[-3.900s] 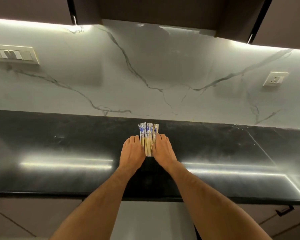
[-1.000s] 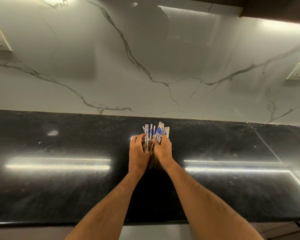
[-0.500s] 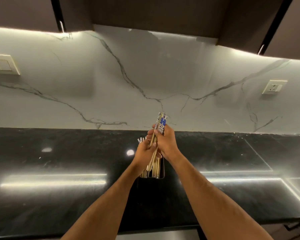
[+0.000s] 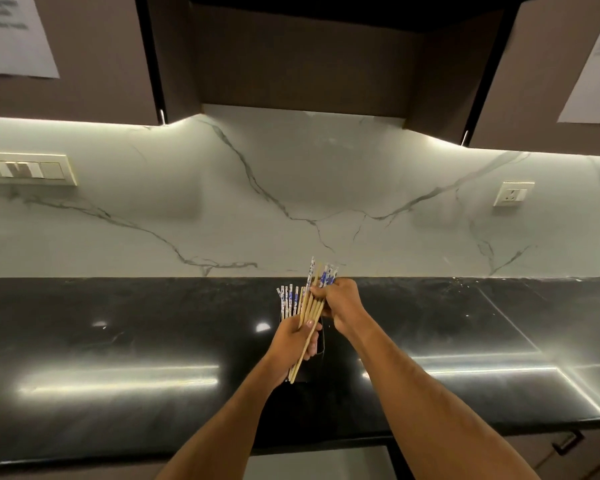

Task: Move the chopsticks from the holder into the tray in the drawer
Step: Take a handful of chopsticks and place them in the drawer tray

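Note:
Wooden chopsticks with blue-and-white tops are split into two bunches over the black countertop [image 4: 118, 334]. My right hand [image 4: 342, 306] grips one bunch [image 4: 321, 278] near its top and holds it slanted, its thin tips pointing down to the left. My left hand [image 4: 297, 337] is curled round the other bunch [image 4: 288, 301], and its thumb lies across the slanted sticks. The dark holder [image 4: 321, 344] stands just behind my left hand and barely shows against the counter. No drawer tray is in view.
A marble backsplash [image 4: 291, 202] rises behind the counter, with a switch panel [image 4: 25, 169] at the left and a socket [image 4: 513, 194] at the right. Dark upper cabinets [image 4: 309, 64] hang overhead. A drawer handle [image 4: 568, 441] shows below the counter edge at the lower right.
My right hand has drawn its bunch higher and tilted it, so the thin tips now show below my left hand. The view has tilted upward, showing more of the cabinets.

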`<state>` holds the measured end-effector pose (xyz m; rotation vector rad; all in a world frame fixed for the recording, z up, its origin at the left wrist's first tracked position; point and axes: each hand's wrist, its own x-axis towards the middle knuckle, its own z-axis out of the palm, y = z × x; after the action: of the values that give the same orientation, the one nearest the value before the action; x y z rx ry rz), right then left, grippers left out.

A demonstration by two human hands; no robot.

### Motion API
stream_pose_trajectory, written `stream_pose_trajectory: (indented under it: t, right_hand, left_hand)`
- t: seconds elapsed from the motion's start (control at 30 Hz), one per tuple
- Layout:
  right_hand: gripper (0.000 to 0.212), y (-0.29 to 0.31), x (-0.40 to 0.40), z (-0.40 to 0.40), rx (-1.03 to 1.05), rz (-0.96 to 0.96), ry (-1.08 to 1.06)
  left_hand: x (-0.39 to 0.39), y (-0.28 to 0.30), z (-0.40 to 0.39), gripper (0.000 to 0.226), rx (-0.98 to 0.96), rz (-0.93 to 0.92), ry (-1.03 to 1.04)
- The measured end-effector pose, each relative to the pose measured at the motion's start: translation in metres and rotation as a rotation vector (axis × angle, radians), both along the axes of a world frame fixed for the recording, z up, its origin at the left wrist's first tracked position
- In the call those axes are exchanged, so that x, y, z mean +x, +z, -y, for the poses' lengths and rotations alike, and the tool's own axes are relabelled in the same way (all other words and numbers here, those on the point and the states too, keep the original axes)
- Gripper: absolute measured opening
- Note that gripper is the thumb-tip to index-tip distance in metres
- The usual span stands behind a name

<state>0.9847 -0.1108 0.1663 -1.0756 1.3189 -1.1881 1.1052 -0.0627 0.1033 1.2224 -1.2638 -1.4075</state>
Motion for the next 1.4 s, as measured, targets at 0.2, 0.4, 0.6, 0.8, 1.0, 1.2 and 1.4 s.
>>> stream_pose_trajectory:
  t: [0.2, 0.4, 0.6, 0.8, 1.0, 1.2, 1.4]
  right_hand:
    - [0.006, 0.004, -0.010, -0.008, 0.053, -0.015, 0.009]
    - [0.006, 0.019, -0.019, -0.003, 0.005, 0.023, -0.055]
    - [0.012, 0.071, -0.030, 0.007, -0.256, 0.120, -0.196]
    - [0.014, 0.097, -0.019, -0.006, -1.028, -0.386, -0.157]
    - [0.029, 0.017, -0.009, -0.032, -1.445, -1.294, 0.465]
    - [0.017, -0.028, -0.015, -0.038, -1.440, -1.272, 0.492]
    - [0.010, -0.038, -0.019, -0.037, -1.351, -1.233, 0.547]
  left_hand:
    - [0.008, -0.004, -0.018, 0.029, 0.025, -0.022, -0.119]
    - [0.014, -0.017, -0.024, 0.032, 0.053, 0.010, -0.199]
    - [0.025, -0.032, -0.025, 0.029, 0.134, -0.002, -0.170]
    - [0.031, -0.018, -0.013, 0.026, 0.218, -0.206, -0.045]
    - [0.027, 0.023, 0.002, 0.032, 0.254, -0.476, 0.028]
    - [0.032, 0.036, 0.015, 0.029, 0.281, -0.758, 0.119]
    - [0.029, 0.034, 0.017, 0.028, 0.278, -0.811, 0.165]
